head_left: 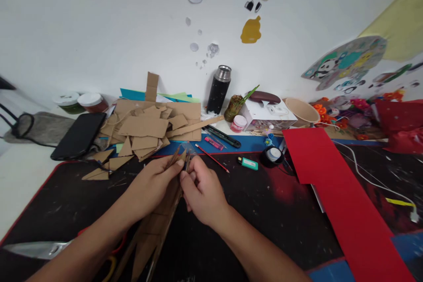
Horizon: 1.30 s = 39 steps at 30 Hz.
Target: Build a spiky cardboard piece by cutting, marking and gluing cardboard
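Note:
A long folded strip of brown cardboard (157, 224) slants up from the bottom edge of the head view, with pointed cuts at its lower end. Near its upper end, my left hand (150, 185) is closed on it, thumb pressed on the surface. My right hand (204, 190) pinches the right side of the same end, close to the left thumb. Fingertips of both hands hide part of the cardboard there. Under my left forearm lie large scissors (39, 249) with red and yellow handles, partly covered.
Cardboard scraps (145, 128) pile up at back left beside a black phone (79, 135). A black thermos (219, 90), a box cutter (222, 135), a red pencil (213, 158) and a teal lighter (248, 163) lie ahead. Red sheets (340, 202) cover the right side.

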Available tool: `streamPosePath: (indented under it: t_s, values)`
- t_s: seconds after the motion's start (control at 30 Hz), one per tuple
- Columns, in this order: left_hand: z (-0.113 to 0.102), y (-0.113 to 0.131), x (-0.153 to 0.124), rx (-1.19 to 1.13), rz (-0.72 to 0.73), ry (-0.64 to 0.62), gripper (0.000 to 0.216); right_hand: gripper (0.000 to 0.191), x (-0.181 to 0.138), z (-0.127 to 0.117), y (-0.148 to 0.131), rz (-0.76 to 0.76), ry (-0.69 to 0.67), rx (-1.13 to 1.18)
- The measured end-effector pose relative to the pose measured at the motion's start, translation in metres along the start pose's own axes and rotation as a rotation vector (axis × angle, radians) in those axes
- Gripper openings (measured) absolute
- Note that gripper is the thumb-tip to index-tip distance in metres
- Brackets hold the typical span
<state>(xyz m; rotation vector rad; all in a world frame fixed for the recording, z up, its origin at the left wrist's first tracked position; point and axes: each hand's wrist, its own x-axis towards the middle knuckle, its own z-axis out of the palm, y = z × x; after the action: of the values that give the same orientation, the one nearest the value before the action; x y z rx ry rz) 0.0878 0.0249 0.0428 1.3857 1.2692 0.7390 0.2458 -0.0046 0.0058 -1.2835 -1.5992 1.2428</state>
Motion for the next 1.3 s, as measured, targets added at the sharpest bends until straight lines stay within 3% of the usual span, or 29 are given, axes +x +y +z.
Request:
streamPosePath:
  t_s: [1.3]
  values:
    - [-0.0004, -0.0006, 0.0001, -0.016, -0.013, -0.009, 0.037, 0.019, -0.0007, 0.0013, -0.0012, 0.019, 0.016, 0.009]
